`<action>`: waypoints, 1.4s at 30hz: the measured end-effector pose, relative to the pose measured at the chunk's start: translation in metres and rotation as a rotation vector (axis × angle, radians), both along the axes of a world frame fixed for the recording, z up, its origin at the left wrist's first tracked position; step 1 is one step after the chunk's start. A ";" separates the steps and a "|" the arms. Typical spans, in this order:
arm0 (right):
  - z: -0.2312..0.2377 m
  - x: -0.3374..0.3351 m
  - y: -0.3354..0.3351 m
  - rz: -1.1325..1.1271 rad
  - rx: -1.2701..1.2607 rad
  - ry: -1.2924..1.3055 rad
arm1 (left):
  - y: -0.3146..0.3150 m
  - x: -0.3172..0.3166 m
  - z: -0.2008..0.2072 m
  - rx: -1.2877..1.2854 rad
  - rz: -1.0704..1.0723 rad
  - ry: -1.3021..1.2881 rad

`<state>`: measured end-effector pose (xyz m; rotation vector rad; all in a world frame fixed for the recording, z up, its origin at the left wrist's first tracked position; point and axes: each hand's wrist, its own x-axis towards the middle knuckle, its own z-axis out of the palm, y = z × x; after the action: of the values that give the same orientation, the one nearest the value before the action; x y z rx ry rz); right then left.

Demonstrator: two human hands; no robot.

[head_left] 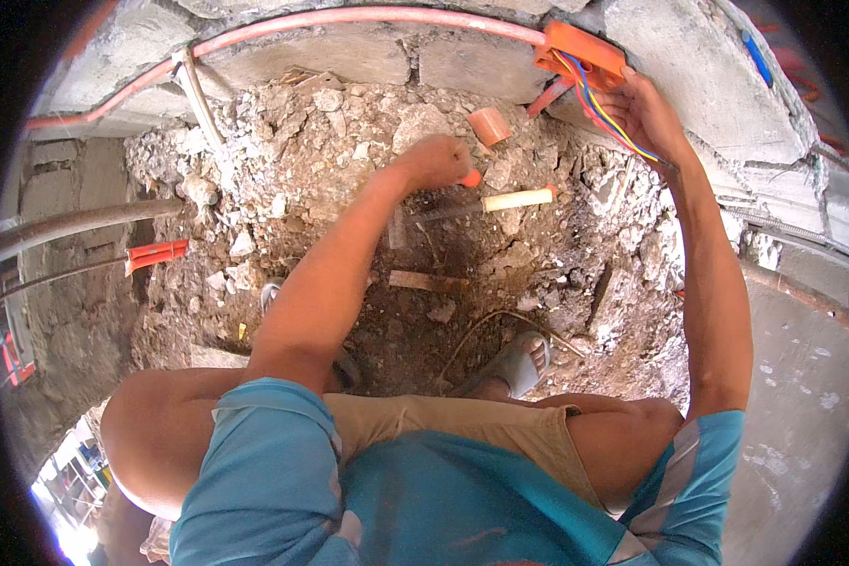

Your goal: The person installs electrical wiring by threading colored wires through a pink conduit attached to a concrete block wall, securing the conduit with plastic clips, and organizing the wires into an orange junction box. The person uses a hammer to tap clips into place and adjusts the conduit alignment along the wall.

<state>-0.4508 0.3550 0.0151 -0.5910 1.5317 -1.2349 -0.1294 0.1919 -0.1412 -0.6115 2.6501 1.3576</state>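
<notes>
My left hand (434, 162) is closed in a fist above the rubble, with a small orange end (472, 177) sticking out beside its fingers. The rest of what it grips is hidden. Up at the wall, my right hand (643, 115) grips the lower right corner of an orange electrical box (580, 55). Yellow, blue and red wires (606, 111) come out of the box and hang across that hand's fingers. An orange conduit pipe (368, 14) runs into the box from the left. Below my left fist lies a tool with a yellow handle (519, 199); its other end is blurred.
A short orange pipe piece (489, 125) lies on the rubble by the block wall (476, 71). A pale stick (198, 104) leans at the left. Metal pipes (90, 226) cross on the left side. My sandalled foot (521, 366) rests beside a bent thin rod (476, 325).
</notes>
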 end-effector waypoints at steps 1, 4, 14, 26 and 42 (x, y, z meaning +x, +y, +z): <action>0.001 0.002 -0.001 0.007 -0.004 0.009 | -0.006 0.000 -0.003 -0.080 -0.074 -0.075; -0.001 0.003 -0.004 -0.007 -0.012 0.003 | -0.010 0.004 -0.009 -0.194 -0.185 -0.199; -0.002 -0.001 0.001 -0.027 0.009 0.023 | 0.053 -0.003 -0.013 -0.577 -0.060 0.004; 0.001 0.004 -0.005 -0.007 -0.026 0.023 | 0.048 0.017 -0.032 -0.591 -0.043 0.046; 0.003 0.008 0.000 -0.016 -0.010 -0.001 | -0.045 0.065 0.027 -0.595 0.560 0.236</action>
<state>-0.4426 0.3548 0.0183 -0.5849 1.5328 -1.2554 -0.0644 0.1465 -0.1145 -1.4219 3.2417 0.7121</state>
